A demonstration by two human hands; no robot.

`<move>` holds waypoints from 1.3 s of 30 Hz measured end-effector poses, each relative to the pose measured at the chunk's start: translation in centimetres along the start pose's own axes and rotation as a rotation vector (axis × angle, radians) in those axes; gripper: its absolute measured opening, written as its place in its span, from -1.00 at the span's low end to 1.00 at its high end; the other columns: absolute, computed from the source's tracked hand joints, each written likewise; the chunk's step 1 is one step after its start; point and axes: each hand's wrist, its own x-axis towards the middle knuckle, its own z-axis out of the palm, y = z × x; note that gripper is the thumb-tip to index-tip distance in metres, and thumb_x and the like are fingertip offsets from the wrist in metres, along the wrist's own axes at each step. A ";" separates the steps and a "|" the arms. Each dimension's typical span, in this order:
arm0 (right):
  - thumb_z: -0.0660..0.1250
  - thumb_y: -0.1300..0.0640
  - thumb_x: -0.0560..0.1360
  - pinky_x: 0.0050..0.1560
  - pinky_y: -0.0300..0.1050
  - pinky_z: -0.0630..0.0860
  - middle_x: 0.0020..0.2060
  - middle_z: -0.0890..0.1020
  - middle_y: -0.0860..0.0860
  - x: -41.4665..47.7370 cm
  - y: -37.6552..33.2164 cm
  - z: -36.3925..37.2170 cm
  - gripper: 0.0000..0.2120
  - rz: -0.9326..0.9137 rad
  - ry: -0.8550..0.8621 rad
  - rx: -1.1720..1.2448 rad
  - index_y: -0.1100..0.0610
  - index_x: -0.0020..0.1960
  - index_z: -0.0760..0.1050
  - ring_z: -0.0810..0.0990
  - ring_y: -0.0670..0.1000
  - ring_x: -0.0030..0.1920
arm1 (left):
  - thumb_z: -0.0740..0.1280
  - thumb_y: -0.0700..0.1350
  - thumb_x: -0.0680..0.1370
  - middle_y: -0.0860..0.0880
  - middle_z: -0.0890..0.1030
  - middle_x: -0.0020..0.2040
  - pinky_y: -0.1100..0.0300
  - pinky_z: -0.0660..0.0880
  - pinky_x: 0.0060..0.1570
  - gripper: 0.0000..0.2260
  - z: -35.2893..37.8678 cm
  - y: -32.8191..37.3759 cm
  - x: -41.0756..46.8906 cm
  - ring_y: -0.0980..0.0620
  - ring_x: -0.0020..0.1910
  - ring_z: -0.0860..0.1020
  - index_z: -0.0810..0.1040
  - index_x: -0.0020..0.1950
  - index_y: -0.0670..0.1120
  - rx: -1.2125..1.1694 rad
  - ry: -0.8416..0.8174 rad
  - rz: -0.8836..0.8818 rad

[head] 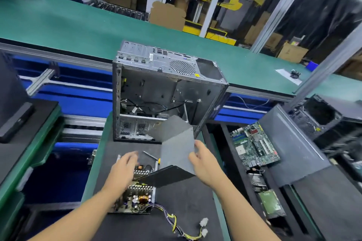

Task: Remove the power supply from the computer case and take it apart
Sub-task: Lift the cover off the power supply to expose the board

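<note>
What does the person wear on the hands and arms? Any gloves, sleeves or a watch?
Nothing worn shows. The left hand and the right hand have no gloves; the left forearm and the right forearm are bare to the frame edge. No sleeve, watch, ring or wristband is visible.

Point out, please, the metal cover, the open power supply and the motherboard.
metal cover [177, 143]: head view, its flat grey panel.
open power supply [137, 195]: head view, its exposed circuit board.
motherboard [254, 146]: head view, middle of the green board.
</note>
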 end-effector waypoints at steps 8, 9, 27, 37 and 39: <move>0.08 0.15 0.59 0.25 -0.07 0.44 0.23 0.55 -0.12 -2.0 5.1 2.9 -0.67 0.199 -0.063 0.182 -0.01 0.34 0.36 0.52 -0.07 0.22 | 0.30 -0.20 0.60 -0.14 0.72 -0.08 0.19 0.59 -0.28 -0.83 1.0 2.4 -0.8 -0.04 -0.11 0.69 0.68 0.04 -0.18 -0.320 -0.308 -0.190; 0.07 0.14 0.59 0.17 -0.09 0.46 0.22 0.55 -0.07 -2.0 5.6 2.9 -0.67 0.243 -0.081 0.121 0.01 0.33 0.35 0.53 -0.02 0.19 | 0.32 -0.23 0.58 -0.12 0.73 -0.11 0.26 0.55 -0.41 -0.85 1.3 2.2 -0.9 0.02 -0.17 0.70 0.69 0.02 -0.16 -0.317 -0.316 -0.170; 0.08 0.39 0.56 -0.47 -0.21 0.26 -0.27 0.50 0.16 -3.8 20.8 -5.0 -0.80 0.732 0.550 0.939 0.17 -0.09 0.40 0.37 0.03 -0.45 | 0.16 0.07 0.65 -0.04 0.52 0.31 0.02 0.29 0.36 -0.58 18.5 3.7 0.9 -0.05 0.33 0.47 0.40 0.43 -0.12 -0.333 -0.484 -0.270; -0.01 0.40 0.56 -0.36 -0.12 0.35 -0.22 0.46 0.16 2.7 28.0 -9.6 -0.78 0.837 0.737 1.078 0.13 -0.05 0.30 0.35 0.05 -0.38 | 0.12 0.00 0.68 -0.04 0.56 0.32 0.02 0.27 0.35 -0.69 25.0 3.4 1.7 -0.04 0.28 0.51 0.39 0.38 -0.07 -0.124 -0.440 -0.330; 0.00 0.39 0.57 -0.35 -0.12 0.36 -0.23 0.48 0.16 4.4 28.3 -8.9 -0.78 0.846 0.697 1.096 0.12 -0.07 0.30 0.38 0.05 -0.38 | 0.13 0.01 0.68 -0.02 0.58 0.30 0.03 0.28 0.33 -0.71 25.0 2.9 2.0 -0.02 0.25 0.52 0.40 0.35 -0.06 -0.101 -0.411 -0.334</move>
